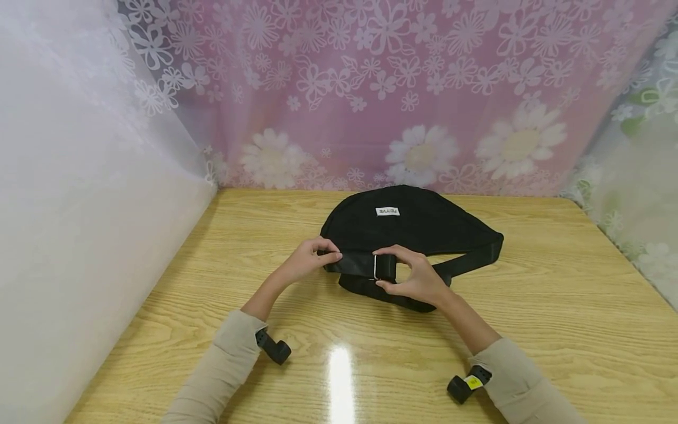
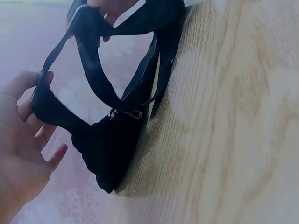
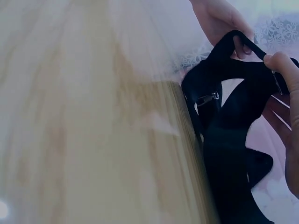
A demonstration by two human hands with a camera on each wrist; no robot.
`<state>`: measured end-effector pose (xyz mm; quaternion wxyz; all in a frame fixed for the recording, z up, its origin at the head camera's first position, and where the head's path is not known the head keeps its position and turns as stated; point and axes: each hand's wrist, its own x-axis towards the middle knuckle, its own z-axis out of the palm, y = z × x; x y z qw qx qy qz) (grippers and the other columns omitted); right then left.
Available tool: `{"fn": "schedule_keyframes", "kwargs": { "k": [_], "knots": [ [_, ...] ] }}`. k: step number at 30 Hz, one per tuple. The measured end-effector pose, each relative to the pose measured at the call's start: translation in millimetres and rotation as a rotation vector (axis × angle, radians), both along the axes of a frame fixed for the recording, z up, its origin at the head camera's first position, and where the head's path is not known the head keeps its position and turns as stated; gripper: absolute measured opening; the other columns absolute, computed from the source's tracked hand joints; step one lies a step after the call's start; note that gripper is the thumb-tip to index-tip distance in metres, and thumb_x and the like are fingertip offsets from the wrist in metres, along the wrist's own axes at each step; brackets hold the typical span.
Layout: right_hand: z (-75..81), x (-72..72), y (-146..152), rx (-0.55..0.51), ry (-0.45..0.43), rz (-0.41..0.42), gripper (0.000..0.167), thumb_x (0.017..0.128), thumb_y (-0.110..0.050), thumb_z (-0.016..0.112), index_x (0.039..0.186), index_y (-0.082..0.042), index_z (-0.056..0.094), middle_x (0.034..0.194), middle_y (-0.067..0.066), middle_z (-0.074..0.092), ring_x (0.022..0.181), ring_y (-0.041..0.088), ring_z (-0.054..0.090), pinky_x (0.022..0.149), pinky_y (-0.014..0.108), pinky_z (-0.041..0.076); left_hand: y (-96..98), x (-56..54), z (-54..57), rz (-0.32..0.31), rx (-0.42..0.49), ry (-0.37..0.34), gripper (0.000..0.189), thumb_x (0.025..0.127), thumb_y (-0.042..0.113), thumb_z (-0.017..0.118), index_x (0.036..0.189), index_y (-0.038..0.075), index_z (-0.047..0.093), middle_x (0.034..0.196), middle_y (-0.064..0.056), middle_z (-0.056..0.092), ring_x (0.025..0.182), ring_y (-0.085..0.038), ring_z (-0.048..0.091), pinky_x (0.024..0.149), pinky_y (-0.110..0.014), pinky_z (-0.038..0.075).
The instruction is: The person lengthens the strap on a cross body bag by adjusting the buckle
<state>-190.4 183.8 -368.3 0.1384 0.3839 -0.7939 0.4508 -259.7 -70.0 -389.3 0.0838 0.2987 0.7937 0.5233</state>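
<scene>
A black sling bag with a small white label lies on the wooden table. Its wide strap is raised in front of the bag between both hands. At the left bend of the strap, my left hand holds it with the fingers and thumb. My right hand pinches the strap at its metal slide buckle, thumb below and fingers above. In the left wrist view, the strap hangs in loops over the bag, and a zipper pull shows beneath them.
The wooden table extends around the bag. Behind it hangs a pink flowered curtain, with a white sheet on the left and a flowered one on the right. Light glares off the table's front.
</scene>
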Motion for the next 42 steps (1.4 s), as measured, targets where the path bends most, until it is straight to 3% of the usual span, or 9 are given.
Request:
{"fn": "schedule_keyframes", "kwargs": {
  "k": [4,10,16,24,28,30,32,36,42],
  "knots": [
    [2.4,0.9,1,0.035,0.032,0.001,0.049,0.064,0.008,0.078,0.109,0.008,0.059,0.101,0.015,0.061,0.096,0.026,0.058,0.081,0.043,0.048,-3.6,-0.4,-0.8,-0.023,0.001,0.005,0.015,0.090,0.020,0.062,0.090,0.006,0.068,0.093,-0.003,0.058,0.088,-0.021,0.048,0.076,-0.039,0.042],
    [6.8,2.1,7,0.032,0.100,-0.005,0.050,0.060,0.011,0.079,0.107,0.009,0.059,0.097,0.016,0.062,0.088,0.025,0.060,0.076,0.037,0.050,-10.4,-1.8,-2.1,0.012,0.036,-0.038,0.015,0.089,0.021,0.062,0.090,0.007,0.067,0.095,-0.003,0.059,0.105,-0.021,0.047,0.092,-0.047,0.035],
    [8.8,3.4,13,0.042,0.113,-0.002,0.050,0.061,0.011,0.078,0.107,0.010,0.059,0.096,0.017,0.061,0.080,0.026,0.062,0.072,0.041,0.051,-20.3,-1.0,0.8,0.033,0.057,-0.065,0.015,0.091,0.017,0.061,0.091,0.003,0.066,0.097,-0.004,0.060,0.109,-0.025,0.047,0.091,-0.044,0.036],
    [11.5,5.2,18,0.079,0.133,-0.003,0.050,0.061,0.010,0.078,0.107,0.008,0.059,0.095,0.014,0.061,0.080,0.023,0.061,0.077,0.018,0.046,-28.4,9.8,14.9,0.034,0.076,-0.101,0.015,0.091,0.009,0.058,0.092,-0.005,0.064,0.101,-0.009,0.059,0.108,-0.029,0.047,0.091,-0.045,0.037],
    [8.8,3.2,18,0.109,0.145,-0.012,0.052,0.062,0.007,0.079,0.110,0.006,0.059,0.096,0.010,0.061,0.080,0.020,0.060,0.076,0.029,0.050,-25.9,11.1,16.4,0.036,0.027,-0.072,0.014,0.091,0.008,0.058,0.092,-0.005,0.064,0.095,-0.005,0.058,0.102,-0.027,0.048,0.088,-0.041,0.040],
    [1.5,-2.2,21,0.138,0.148,-0.018,0.053,0.065,0.003,0.079,0.113,0.003,0.058,0.098,0.006,0.061,0.081,0.017,0.059,0.074,0.036,0.050,-22.5,7.9,9.9,0.052,-0.017,-0.002,0.011,0.089,0.007,0.061,0.091,-0.003,0.064,0.090,-0.003,0.058,0.098,-0.027,0.049,0.086,-0.043,0.040],
    [-4.0,-5.7,23,0.169,0.138,-0.031,0.055,0.067,-0.002,0.079,0.117,-0.001,0.057,0.101,0.002,0.060,0.083,0.015,0.059,0.074,0.040,0.050,-16.3,7.3,4.7,0.054,-0.052,0.119,0.010,0.087,0.007,0.063,0.093,-0.001,0.064,0.088,-0.003,0.058,0.095,-0.029,0.050,0.085,-0.046,0.041],
    [-3.6,-4.7,22,0.222,0.095,-0.061,0.055,0.071,-0.009,0.079,0.119,-0.005,0.054,0.102,0.000,0.060,0.086,0.013,0.059,0.076,0.039,0.049,2.4,16.3,2.0,0.018,-0.087,0.349,0.024,0.086,0.013,0.067,0.106,0.001,0.061,0.098,-0.003,0.059,0.096,-0.026,0.052,0.087,-0.045,0.040],
    [3.3,0.4,16,0.241,0.120,-0.057,0.054,0.070,-0.010,0.080,0.118,-0.005,0.056,0.103,0.000,0.060,0.087,0.013,0.057,0.074,0.039,0.049,32.7,40.1,12.0,-0.039,-0.299,0.483,0.060,0.079,0.038,0.072,0.127,0.008,0.052,0.119,-0.002,0.054,0.107,-0.017,0.049,0.090,-0.033,0.040]
  ]
}}
